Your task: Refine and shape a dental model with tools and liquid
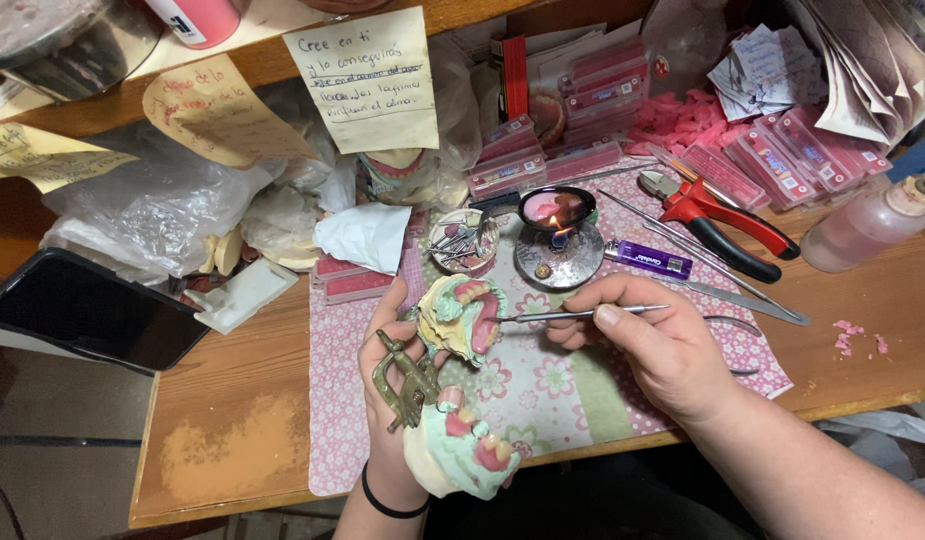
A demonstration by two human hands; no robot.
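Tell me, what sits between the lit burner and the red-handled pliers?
In the head view, a purple lighter lies between burner and pliers.

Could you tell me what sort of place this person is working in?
Probably a small dental technician's bench. The left hand holds a hinged set of denture models, the right hand a thin metal tool, and a small lit burner sits beside red-handled pliers.

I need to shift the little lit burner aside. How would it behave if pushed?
The burner sits on a wide round metal base, so it would probably slide rather than tip. It rests on the floral cloth, which may drag or bunch. Its flame is lit, so the metal is likely hot, and paper tissue lies close.
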